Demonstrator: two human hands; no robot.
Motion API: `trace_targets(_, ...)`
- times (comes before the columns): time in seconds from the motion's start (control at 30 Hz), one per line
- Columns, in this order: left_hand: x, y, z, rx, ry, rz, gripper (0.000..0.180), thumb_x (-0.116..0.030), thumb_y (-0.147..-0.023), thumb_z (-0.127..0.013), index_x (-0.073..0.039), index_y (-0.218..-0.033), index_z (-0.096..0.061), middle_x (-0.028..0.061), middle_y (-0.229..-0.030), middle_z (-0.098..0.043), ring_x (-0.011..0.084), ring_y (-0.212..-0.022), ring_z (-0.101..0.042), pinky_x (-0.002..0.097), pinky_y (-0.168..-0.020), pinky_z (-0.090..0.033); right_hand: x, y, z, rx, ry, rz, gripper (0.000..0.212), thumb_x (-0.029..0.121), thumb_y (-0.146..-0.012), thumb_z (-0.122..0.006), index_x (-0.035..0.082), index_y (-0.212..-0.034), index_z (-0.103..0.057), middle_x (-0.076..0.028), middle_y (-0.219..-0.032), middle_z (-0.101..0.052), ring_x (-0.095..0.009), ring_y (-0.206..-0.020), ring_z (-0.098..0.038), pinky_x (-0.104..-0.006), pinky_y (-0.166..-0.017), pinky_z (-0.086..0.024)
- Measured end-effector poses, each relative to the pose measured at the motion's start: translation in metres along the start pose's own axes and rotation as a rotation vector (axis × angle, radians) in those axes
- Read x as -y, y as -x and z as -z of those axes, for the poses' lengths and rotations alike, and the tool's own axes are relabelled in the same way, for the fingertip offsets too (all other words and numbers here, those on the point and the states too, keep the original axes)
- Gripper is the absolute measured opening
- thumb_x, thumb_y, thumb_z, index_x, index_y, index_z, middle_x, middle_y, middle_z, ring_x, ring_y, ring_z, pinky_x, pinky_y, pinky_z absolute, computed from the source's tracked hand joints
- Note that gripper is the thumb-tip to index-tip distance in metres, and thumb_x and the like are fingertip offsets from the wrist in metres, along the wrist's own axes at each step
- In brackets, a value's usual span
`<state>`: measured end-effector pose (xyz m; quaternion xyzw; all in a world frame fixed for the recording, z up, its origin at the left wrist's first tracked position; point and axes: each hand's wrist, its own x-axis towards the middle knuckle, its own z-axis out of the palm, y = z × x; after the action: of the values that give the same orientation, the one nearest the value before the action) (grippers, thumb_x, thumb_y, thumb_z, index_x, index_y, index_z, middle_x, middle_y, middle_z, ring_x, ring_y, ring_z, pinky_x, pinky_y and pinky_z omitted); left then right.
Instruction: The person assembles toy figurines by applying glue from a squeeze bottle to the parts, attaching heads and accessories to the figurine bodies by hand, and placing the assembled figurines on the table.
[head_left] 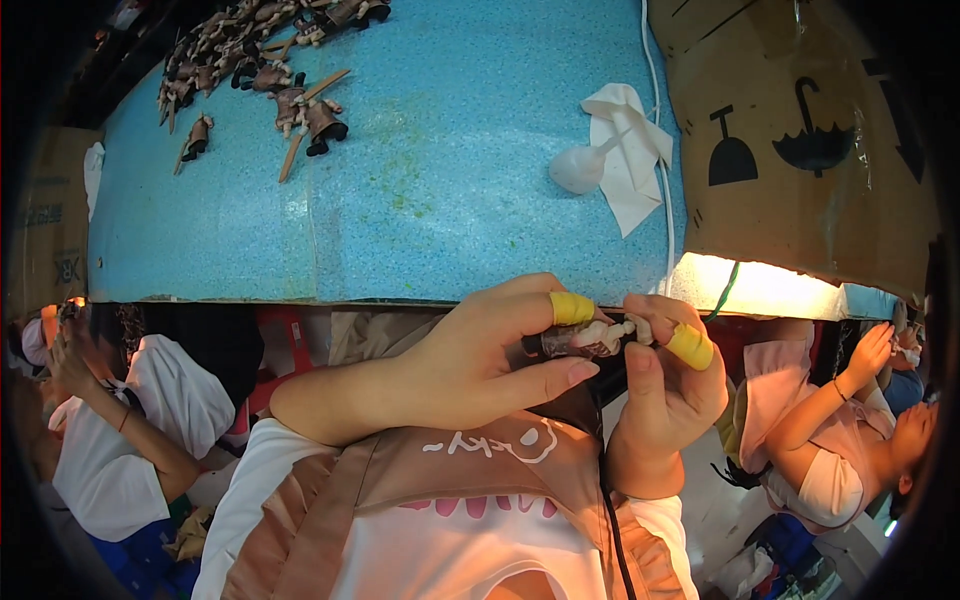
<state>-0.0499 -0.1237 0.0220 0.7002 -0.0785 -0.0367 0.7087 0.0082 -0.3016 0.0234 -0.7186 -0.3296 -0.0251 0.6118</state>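
Observation:
My left hand (490, 350), yellow tape round its index finger, is closed on a small figurine (572, 343) with a brown body and cream parts. The figurine lies sideways, its dark end toward my left palm. My right hand (672, 385), also with yellow tape on a finger, pinches a small cream piece (641, 328) at the figurine's other end. Whether that piece is joined to the figurine I cannot tell. Both hands are just in front of the table edge, above my brown apron (430, 470).
A heap of similar figurines (215, 60) with wooden sticks lies far left on the blue table (400, 230). To the right are a white bulb-shaped bottle (577, 171), a white cloth (632, 195), a white cable (668, 230) and a large cardboard box (800, 200). People sit on both sides.

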Motion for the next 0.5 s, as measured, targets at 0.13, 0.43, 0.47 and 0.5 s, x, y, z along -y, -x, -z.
trace_targets(0.13, 0.0006, 0.0012, 0.0004, -0.025, -0.056, -0.035, 0.033, -0.008, -0.079, -0.064, 0.002, -0.109, -0.056, 0.0083, -0.089, -0.053, 0.0172, -0.079, -0.052, 0.0266, -0.068, -0.04, 0.0011, 0.0011, -0.0024, -0.041, -0.176, -0.069, 0.022, -0.004, -0.074, -0.064, -0.002, -0.094, -0.055, -0.015, -0.092, -0.055, -0.021, -0.082, -0.056, -0.029, -0.07, -0.047)
trace_targets(0.43, 0.003, 0.0013, 0.0039, -0.032, -0.131, -0.115, 0.033, -0.008, -0.076, -0.065, 0.002, -0.107, -0.058, 0.0105, -0.087, -0.055, 0.0209, -0.077, -0.054, 0.0285, -0.068, -0.042, 0.0019, -0.003, -0.0013, -0.008, -0.146, -0.121, 0.023, -0.001, -0.068, -0.071, -0.001, -0.087, -0.057, -0.012, -0.084, -0.056, -0.02, -0.076, -0.055, -0.028, -0.067, -0.045)
trace_targets(0.47, 0.0028, 0.0009, 0.0036, -0.034, -0.144, -0.107, 0.033, -0.008, -0.076, -0.066, 0.001, -0.106, -0.059, 0.0105, -0.087, -0.055, 0.0211, -0.076, -0.054, 0.0287, -0.068, -0.043, 0.0014, -0.0035, -0.001, -0.001, -0.121, -0.106, 0.024, 0.0, -0.067, -0.072, -0.001, -0.085, -0.057, -0.011, -0.083, -0.056, -0.02, -0.075, -0.055, -0.0283, -0.066, -0.045)
trace_targets(0.5, 0.0024, 0.0005, 0.0034, -0.036, -0.157, -0.098, 0.033, -0.008, -0.075, -0.066, 0.001, -0.106, -0.059, 0.0104, -0.087, -0.056, 0.0213, -0.076, -0.054, 0.0289, -0.068, -0.043, 0.0013, -0.0035, -0.0006, 0.005, -0.097, -0.091, 0.024, 0.001, -0.066, -0.073, 0.0, -0.084, -0.057, -0.011, -0.083, -0.057, -0.021, -0.074, -0.055, -0.0285, -0.065, -0.045)
